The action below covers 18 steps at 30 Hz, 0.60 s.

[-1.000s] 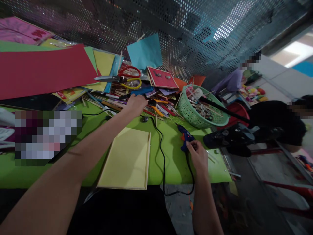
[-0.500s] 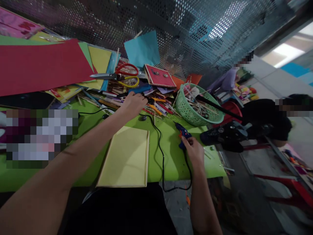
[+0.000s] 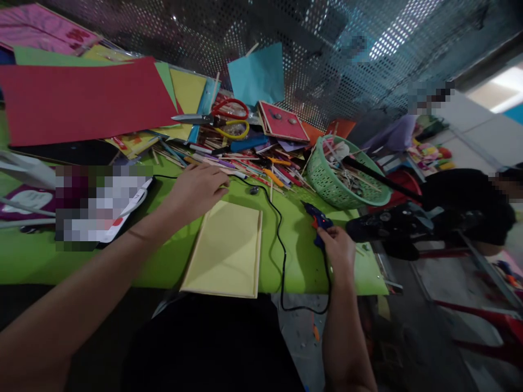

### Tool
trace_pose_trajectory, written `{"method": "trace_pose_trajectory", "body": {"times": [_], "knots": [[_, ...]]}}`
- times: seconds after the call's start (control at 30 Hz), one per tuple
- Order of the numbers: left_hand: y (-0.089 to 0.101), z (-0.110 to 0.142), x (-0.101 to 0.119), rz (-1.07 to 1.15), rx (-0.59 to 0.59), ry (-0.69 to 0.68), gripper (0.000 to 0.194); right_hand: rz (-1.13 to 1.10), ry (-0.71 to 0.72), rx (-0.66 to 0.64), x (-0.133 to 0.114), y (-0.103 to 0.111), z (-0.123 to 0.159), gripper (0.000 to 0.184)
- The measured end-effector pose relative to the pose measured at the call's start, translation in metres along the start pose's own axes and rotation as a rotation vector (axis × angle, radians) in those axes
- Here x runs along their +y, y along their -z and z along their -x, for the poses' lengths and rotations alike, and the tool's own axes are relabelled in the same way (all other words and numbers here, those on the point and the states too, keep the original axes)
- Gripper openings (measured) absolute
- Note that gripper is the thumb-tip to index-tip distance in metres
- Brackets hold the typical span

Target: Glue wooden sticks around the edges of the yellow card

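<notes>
Nearby, rectangular yellow panel [image 3: 229,250], pistol-shaped glue gun [image 3: 320,220], perforated basket [image 3: 327,182]

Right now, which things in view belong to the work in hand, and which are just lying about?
Likely in use:
glue gun, in the right hand
its black cord
yellow board, in front of the person

Likely just lying about:
scissors
red sheet
green basket
blue paper
</notes>
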<state>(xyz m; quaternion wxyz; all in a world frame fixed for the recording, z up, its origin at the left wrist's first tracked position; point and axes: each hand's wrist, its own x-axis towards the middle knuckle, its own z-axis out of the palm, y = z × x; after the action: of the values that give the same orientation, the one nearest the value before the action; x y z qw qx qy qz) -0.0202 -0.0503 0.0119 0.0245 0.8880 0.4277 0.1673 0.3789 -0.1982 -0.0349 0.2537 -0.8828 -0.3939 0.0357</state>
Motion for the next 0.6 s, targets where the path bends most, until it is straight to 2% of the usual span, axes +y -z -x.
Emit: {"method": "trace_pose_trajectory", "body": {"times": [0.2, 0.3, 0.4, 0.5, 0.6], "knots": [[-0.010, 0.051, -0.009, 0.120, -0.046, -0.009, 0.023, -0.293, -0.098, -0.054, 0.004, 0.003, 0.004, 0.043], [-0.018, 0.070, -0.014, 0.194, -0.056, -0.007, 0.028, -0.403, -0.094, -0.093, -0.001, 0.006, 0.011, 0.045], [-0.025, 0.084, -0.015, 0.240, -0.079, -0.017, 0.033, -0.617, -0.115, -0.143, -0.011, 0.011, 0.021, 0.044], [-0.029, 0.091, -0.014, 0.240, -0.094, -0.031, 0.036, -0.858, -0.139, -0.229, -0.023, 0.015, 0.033, 0.042], [-0.030, 0.093, -0.012, 0.215, -0.091, -0.033, 0.036, -0.990, -0.112, -0.398, -0.037, 0.014, 0.043, 0.042]]}}
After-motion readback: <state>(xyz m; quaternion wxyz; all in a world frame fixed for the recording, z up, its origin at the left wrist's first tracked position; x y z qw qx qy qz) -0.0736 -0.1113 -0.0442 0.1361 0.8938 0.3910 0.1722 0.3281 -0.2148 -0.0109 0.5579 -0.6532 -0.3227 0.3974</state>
